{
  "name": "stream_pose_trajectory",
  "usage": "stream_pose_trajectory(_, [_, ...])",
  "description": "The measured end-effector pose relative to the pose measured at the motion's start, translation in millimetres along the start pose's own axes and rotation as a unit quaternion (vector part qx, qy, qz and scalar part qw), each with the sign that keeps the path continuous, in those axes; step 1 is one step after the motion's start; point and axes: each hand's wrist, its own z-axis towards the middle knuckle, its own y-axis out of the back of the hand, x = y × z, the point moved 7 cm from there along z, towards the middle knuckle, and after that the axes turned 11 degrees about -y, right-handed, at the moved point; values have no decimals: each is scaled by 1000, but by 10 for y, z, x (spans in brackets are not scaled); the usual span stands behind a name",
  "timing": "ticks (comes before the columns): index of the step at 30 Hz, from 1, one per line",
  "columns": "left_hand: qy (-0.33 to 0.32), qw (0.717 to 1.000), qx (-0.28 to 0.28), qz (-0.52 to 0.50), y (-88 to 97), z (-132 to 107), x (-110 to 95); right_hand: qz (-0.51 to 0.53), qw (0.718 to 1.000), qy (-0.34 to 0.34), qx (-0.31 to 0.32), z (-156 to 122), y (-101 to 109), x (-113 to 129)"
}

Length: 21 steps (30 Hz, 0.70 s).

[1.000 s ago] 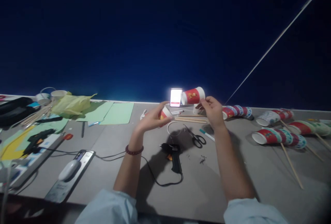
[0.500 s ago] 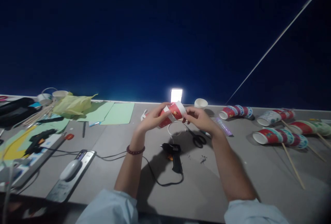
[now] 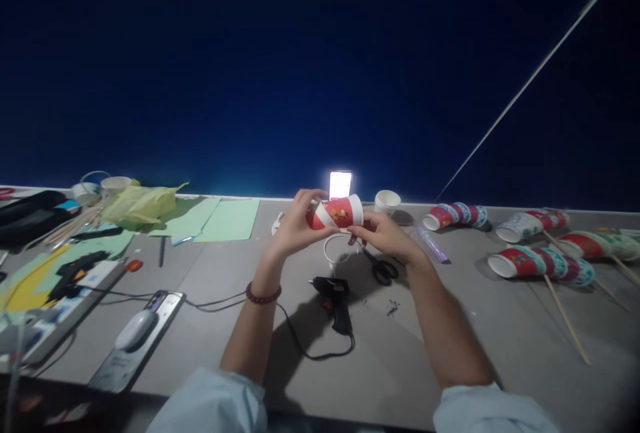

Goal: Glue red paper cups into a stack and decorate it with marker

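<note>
Both hands hold a red and white paper cup with a yellow figure on it, lying sideways above the table. My left hand wraps round its left end, fingers over the top and thumb below. At the white right end, my right hand pinches from underneath. Whether a second cup sits inside the left end is hidden by my fingers. Below the cup lie a white ring, a black glue gun with its cord, and black-handled scissors.
A lit phone screen stands behind the cup, with white paper cups to its right. Joined cups on sticks lie at right. Left are green paper, a yellow bag, a power strip and a white mouse.
The cup has turned from a tilt to nearly level, showing more of its printed side. My left fingers have shifted over its left end; my right hand has lowered slightly.
</note>
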Motion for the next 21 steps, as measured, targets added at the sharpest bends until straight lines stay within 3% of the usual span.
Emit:
stream_pose_trajectory(5, [-92,979,-6,182,-54,47,-227,24,999,-35,5,14,-6,-47])
stream_pose_trajectory(9, [-129,959,-14,251,-105,62,-362,44,998,-28,-38,53,38,-78])
stream_pose_trajectory(12, [-136,963,-21,230,-87,56,-396,24,998,-23,-61,66,70,-103])
stream_pose_trajectory(17, [-126,987,-38,94,0,42,-337,1,997,2,-71,28,74,-45])
stream_pose_trajectory(21, [-127,980,-8,155,-97,48,-308,-39,998,-13,-43,-21,-12,19])
